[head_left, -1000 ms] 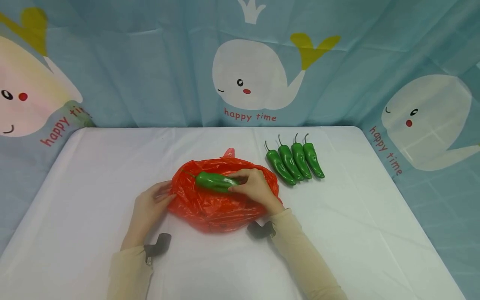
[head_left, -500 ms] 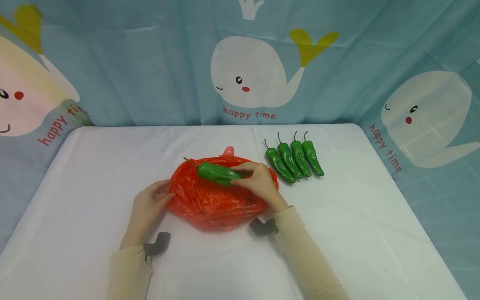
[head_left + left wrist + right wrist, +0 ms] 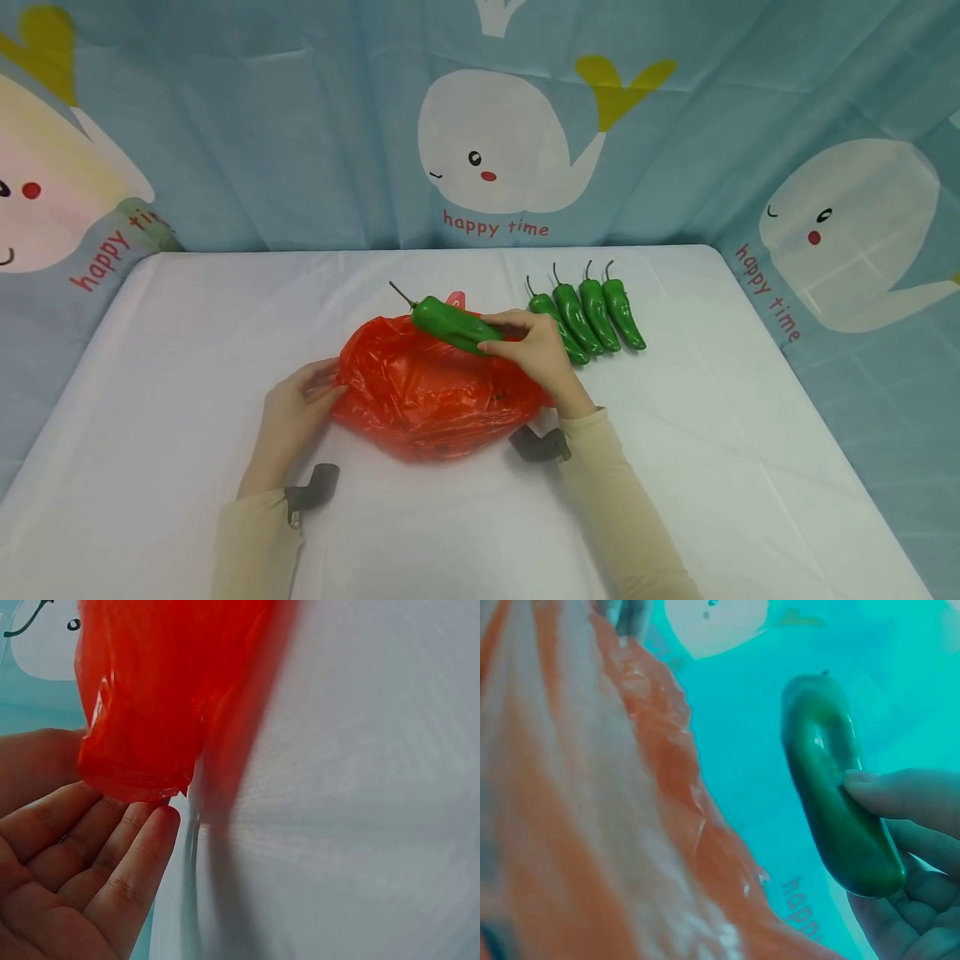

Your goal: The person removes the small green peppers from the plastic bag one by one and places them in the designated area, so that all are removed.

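In the head view my right hand (image 3: 536,350) pinches a green chilli pepper (image 3: 450,323) by its lower end, with thumb and fingers on either side. The pepper is above the far edge of a crumpled red plastic bag (image 3: 435,383), its thin stem pointing up and left. The right wrist view shows the pepper (image 3: 840,825) apart from the bag (image 3: 697,817). My left hand (image 3: 296,412) holds the bag's left side. In the left wrist view, thumb and fingers meet at the bag (image 3: 150,697), which hides some fingertips. What lies inside the bag is hidden.
Several green chilli peppers (image 3: 597,308) lie side by side on the white table (image 3: 720,467), right of the bag, stems away from me. My right hand partly covers the nearest one. A blue curtain (image 3: 315,133) printed with whales stands along the table's back and sides.
My right hand has lifted the pepper from the bag's opening, up, away and to the right. My left hand has stayed at the bag's left side.
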Demonstrator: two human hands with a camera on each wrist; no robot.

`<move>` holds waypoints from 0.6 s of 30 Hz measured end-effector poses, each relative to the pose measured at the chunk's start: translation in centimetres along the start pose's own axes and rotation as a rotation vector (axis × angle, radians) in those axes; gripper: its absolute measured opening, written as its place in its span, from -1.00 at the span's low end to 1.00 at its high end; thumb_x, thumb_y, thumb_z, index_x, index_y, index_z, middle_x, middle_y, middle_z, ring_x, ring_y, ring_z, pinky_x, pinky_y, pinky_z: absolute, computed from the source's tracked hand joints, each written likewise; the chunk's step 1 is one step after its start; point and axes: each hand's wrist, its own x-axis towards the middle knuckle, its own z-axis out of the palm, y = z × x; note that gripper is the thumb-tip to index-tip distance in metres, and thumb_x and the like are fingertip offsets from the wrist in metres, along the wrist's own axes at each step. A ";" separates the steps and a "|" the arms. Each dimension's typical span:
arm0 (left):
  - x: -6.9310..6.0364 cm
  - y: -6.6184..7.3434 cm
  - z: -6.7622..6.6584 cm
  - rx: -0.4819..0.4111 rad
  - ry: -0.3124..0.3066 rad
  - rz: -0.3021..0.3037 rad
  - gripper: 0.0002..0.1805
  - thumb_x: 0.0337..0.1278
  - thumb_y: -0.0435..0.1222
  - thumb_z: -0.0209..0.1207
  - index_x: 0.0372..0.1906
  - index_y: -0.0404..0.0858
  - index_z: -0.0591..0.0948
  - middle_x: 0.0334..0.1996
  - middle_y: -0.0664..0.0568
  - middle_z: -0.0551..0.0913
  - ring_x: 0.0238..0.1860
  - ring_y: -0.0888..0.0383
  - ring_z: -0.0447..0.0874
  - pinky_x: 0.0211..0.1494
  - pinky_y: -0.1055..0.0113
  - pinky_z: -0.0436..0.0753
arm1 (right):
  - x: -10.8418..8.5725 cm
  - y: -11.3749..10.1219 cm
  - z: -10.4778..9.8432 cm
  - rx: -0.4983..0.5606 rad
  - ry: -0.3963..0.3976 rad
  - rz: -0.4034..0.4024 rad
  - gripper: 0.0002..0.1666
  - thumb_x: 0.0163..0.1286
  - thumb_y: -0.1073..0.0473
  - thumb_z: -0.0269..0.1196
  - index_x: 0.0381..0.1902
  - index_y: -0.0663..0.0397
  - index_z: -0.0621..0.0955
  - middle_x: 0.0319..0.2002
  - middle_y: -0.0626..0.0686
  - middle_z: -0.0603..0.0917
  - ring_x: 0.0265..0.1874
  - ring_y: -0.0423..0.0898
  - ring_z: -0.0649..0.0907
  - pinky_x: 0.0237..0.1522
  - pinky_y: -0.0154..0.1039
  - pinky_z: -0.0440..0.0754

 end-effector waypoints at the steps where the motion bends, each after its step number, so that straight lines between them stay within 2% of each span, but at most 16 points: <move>1: 0.0 0.0 0.0 0.000 -0.001 -0.003 -0.53 0.22 -0.34 0.18 0.22 -0.34 0.46 0.05 -0.24 0.58 0.03 -0.11 0.61 0.01 0.48 0.59 | 0.0 0.0 -0.2 0.007 0.005 0.002 -0.60 0.01 0.36 0.45 -0.11 0.24 0.69 -0.15 0.11 0.70 -0.23 -0.04 0.68 -0.22 -0.26 0.72; 5: 0.0 0.0 -0.1 0.008 -0.006 -0.015 -0.54 0.23 -0.33 0.17 0.22 -0.34 0.45 0.06 -0.24 0.57 0.04 -0.12 0.60 0.07 0.24 0.57 | 0.0 -0.2 -0.7 0.029 0.028 0.021 -0.59 0.02 0.36 0.44 -0.09 0.24 0.69 -0.13 0.12 0.69 -0.24 -0.04 0.69 -0.23 -0.26 0.72; 7: 0.0 0.0 -0.1 0.014 -0.008 -0.019 -0.53 0.23 -0.33 0.17 0.22 -0.34 0.45 0.06 -0.25 0.57 0.04 -0.12 0.60 0.07 0.18 0.56 | 0.0 -0.2 -1.0 0.036 0.039 0.026 -0.59 0.03 0.36 0.44 -0.09 0.24 0.68 -0.12 0.13 0.69 -0.24 -0.05 0.69 -0.23 -0.26 0.72; 18: 0.0 0.0 -0.1 0.012 -0.006 -0.028 -0.52 0.23 -0.30 0.18 0.23 -0.32 0.45 0.05 -0.23 0.58 0.03 -0.10 0.61 0.07 0.20 0.58 | 0.1 0.4 -2.8 0.097 0.134 -0.009 -0.57 0.06 0.42 0.40 -0.05 0.34 0.64 -0.12 0.22 0.66 -0.27 -0.10 0.71 -0.15 -0.29 0.69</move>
